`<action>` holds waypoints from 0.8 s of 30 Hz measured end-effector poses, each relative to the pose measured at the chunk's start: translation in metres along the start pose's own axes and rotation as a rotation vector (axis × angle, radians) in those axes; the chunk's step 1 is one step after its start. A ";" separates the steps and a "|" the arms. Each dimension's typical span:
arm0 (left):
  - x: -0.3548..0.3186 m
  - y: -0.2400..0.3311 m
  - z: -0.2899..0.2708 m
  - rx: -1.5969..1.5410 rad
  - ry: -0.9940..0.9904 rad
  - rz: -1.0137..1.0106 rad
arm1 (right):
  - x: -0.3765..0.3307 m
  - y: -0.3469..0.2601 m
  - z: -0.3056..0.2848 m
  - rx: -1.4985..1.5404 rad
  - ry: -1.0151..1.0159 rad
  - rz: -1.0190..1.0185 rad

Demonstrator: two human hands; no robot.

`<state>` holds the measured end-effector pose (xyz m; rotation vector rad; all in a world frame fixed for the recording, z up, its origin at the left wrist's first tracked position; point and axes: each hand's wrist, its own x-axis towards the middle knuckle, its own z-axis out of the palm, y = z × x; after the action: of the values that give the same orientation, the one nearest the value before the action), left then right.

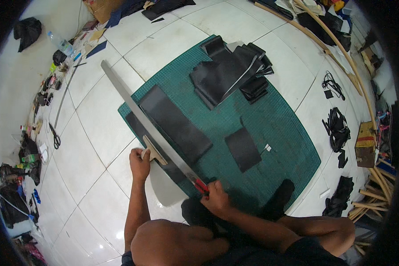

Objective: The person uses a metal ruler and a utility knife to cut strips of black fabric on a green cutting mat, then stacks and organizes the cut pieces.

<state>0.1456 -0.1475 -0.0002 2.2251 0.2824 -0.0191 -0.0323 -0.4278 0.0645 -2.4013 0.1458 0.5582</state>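
My left hand (140, 164) closes its fingers on the stem of a beige T-shaped piece (155, 153), whose flat bar lies beside the long metal ruler (137, 111). The ruler runs diagonally over a dark strip of sheet material (175, 172) on the green cutting mat (288, 146). My right hand (217, 199) grips a red utility knife (201, 185) at the ruler's near end. Its blade tip is too small to make out. A wide black sheet strip (175, 124) lies just right of the ruler. Further right is a smaller black rectangle (244, 150) with a small white bit (268, 147) beside it.
A pile of folded black sheets (226, 71) covers the mat's far part. Scissors (54, 136) and clutter line the left wall. On the right lie black straps (337, 128), a box (366, 144) and long canes (341, 44). A pale sheet (166, 188) pokes out near my left forearm.
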 end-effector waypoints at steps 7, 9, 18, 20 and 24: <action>-0.021 -0.031 -0.039 -0.500 -0.026 -0.351 | 0.048 -0.066 -0.063 0.252 -0.007 -0.079; -0.024 -0.014 -0.050 -0.563 -0.074 -0.408 | 0.076 -0.062 -0.120 0.183 0.086 -0.182; -0.016 0.010 -0.096 -0.738 0.098 -0.077 | 0.037 -0.024 -0.402 -0.551 0.376 -0.350; -0.014 0.046 -0.121 -0.766 0.096 0.002 | 0.008 -0.002 -0.427 -0.532 0.439 -0.293; 0.010 0.098 -0.136 -0.609 0.018 0.240 | -0.055 0.110 -0.431 -0.521 0.642 -0.081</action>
<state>0.1642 -0.0984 0.1586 1.6388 0.0185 0.1926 0.0449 -0.7865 0.3225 -3.0025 0.1933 -0.2721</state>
